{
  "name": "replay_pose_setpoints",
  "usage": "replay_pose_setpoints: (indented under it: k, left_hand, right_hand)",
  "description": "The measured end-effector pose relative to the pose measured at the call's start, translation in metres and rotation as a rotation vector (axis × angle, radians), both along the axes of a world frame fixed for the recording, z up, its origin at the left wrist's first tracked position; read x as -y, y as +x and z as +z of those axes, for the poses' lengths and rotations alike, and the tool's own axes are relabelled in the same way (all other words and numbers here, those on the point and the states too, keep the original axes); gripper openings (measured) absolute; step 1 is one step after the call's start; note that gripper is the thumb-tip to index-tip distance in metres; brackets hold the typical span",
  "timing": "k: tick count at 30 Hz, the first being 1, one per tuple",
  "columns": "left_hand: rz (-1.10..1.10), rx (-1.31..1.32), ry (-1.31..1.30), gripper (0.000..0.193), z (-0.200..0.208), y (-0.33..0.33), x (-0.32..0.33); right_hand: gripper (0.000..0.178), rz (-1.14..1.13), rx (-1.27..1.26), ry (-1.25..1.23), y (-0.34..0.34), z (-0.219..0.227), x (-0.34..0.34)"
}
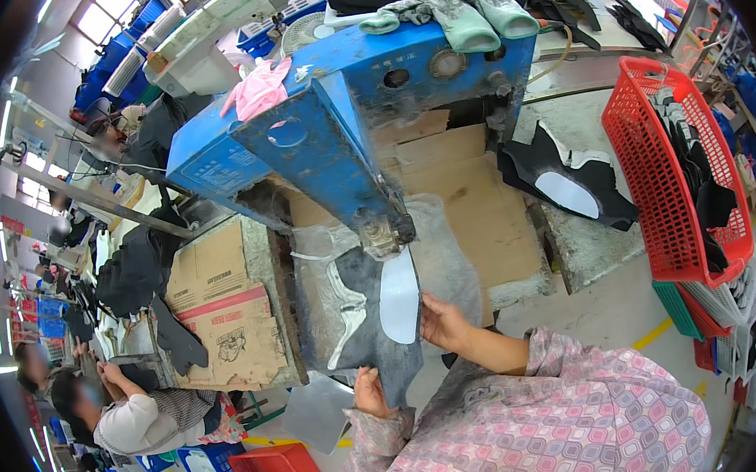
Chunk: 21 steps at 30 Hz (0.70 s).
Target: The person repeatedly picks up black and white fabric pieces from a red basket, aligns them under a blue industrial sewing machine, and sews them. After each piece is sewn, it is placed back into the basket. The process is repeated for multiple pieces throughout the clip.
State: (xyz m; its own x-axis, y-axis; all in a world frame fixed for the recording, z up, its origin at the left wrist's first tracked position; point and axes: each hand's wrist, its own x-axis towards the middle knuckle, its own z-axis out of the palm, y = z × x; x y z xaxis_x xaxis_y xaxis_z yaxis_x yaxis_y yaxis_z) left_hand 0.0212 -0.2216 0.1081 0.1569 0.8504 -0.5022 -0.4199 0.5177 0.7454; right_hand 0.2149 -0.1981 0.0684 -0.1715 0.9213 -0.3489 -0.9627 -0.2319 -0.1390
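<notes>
Possibly the dark fabric piece could skew under the metal head of the blue machine, since its far end lies beneath that head while the hands reach only the nearer part; an uneven pull from either side would likely cause it. The loose clear plastic sheet underneath might also wrinkle or slide along. Fingertips straying farther would risk being caught below the head.

The piece lies at the machine's near side, its long axis running roughly far to near, with a narrow tail pointing toward the person. Its white oval patch, on the right, runs much the same way, far end leaning slightly right; the white curved strip sits left.

The right hand pinches the right edge beside the oval. The left hand is narrow, fingers curled at the near left edge; I cannot tell whether it grips.
</notes>
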Motion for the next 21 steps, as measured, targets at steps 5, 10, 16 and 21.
replay_pose_setpoints:
  k: [5,10,16,21]
  left_hand:
    - [0.002,0.024,-0.085,0.015,0.002,-0.013,0.011]
    - [-0.104,0.020,-0.083,0.026,-0.003,-0.032,0.017]
    - [-0.099,0.265,-0.072,0.025,-0.014,-0.015,-0.004]
    - [-0.160,0.120,-0.008,0.028,-0.008,-0.002,-0.007]
  right_hand:
    - [0.038,0.098,0.002,-0.135,0.010,0.003,0.019]
    - [0.052,0.079,-0.008,-0.033,0.000,0.002,0.021]
    - [0.051,0.020,-0.004,0.025,0.010,0.009,0.002]
    - [0.056,0.020,0.006,-0.060,0.021,0.016,0.027]
